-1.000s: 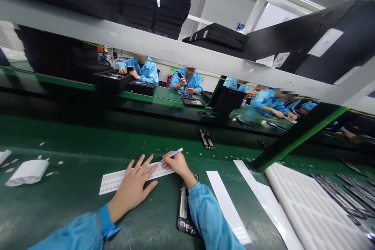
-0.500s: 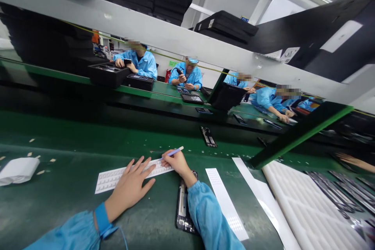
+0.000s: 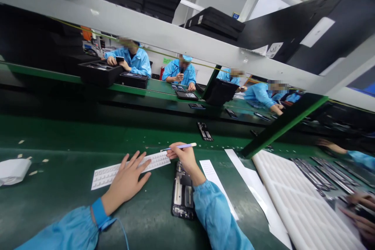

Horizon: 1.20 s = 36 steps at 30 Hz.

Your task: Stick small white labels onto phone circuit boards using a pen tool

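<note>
My left hand [image 3: 126,181] lies flat with fingers spread on a white strip of small stickers [image 3: 102,175] on the green bench. My right hand [image 3: 184,157] pinches pale blue tweezers [image 3: 183,146], whose tip hangs just above the right end of the strip. Under my right wrist lies an opened black phone frame [image 3: 182,195], face up. Both my sleeves are light blue, and a blue wrist strap with a cord sits on my left wrist.
A second white sticker strip [image 3: 208,168] and a longer white sheet [image 3: 247,175] lie right of the phone. A white ribbed tray [image 3: 295,203] holds dark parts at the right. Crumpled white paper [image 3: 11,170] lies far left. Several workers in blue sit across the conveyor; another person's hands show at lower right.
My right hand has lifted off the strip's end and shifted slightly right, uncovering more of the phone frame. My left hand stays flat on the strip. The view has swung a little rightward.
</note>
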Tool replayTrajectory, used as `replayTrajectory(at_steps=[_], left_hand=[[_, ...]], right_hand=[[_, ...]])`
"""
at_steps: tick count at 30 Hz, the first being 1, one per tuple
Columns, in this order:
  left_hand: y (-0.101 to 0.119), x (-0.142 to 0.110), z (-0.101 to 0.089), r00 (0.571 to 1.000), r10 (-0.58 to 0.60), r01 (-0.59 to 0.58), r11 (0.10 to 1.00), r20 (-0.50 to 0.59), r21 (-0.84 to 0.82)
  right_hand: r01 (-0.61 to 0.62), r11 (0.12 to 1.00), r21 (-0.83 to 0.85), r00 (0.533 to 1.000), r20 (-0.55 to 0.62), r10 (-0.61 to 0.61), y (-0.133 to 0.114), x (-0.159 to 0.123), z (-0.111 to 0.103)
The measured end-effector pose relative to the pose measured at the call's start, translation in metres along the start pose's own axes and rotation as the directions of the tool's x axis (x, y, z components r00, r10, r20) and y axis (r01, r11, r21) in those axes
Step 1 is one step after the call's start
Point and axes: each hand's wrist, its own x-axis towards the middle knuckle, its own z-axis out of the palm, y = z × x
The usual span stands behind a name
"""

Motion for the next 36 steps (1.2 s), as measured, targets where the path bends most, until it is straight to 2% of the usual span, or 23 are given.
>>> replayTrajectory(at_steps=[2, 4, 8, 11, 14, 20, 36], left_hand=[[0.010, -0.001, -0.007, 0.998, 0.029, -0.029, 1.000, -0.060, -0.001], [0.027, -0.006, -0.015, 0.991, 0.106, -0.110, 0.993, -0.080, -0.039], [0.074, -0.025, -0.027, 0.948, 0.318, -0.312, 0.927, -0.004, -0.206], [0.101, -0.036, -0.030, 0.912, 0.407, -0.378, 0.881, 0.050, -0.283], [0.110, -0.039, -0.031, 0.901, 0.424, -0.386, 0.878, 0.089, -0.283], [0.107, -0.038, -0.029, 0.902, 0.425, -0.390, 0.876, 0.076, -0.283], [0.109, -0.038, -0.029, 0.900, 0.426, -0.382, 0.874, 0.095, -0.300]], right_hand=[[0.024, 1.000, -0.003, 0.997, -0.069, -0.025, -0.008, -0.034, -0.015], [-0.005, 0.999, -0.035, 0.991, -0.130, 0.000, -0.005, -0.075, -0.033], [-0.125, 0.991, -0.047, 0.961, -0.254, 0.109, 0.021, -0.147, -0.063], [-0.160, 0.986, -0.036, 0.944, -0.296, 0.143, 0.036, -0.173, -0.071], [-0.141, 0.989, -0.052, 0.952, -0.282, 0.121, 0.039, -0.179, -0.067], [-0.132, 0.989, -0.073, 0.964, -0.243, 0.111, 0.038, -0.179, -0.059], [-0.132, 0.984, -0.120, 0.968, -0.232, 0.101, 0.040, -0.182, -0.059]])
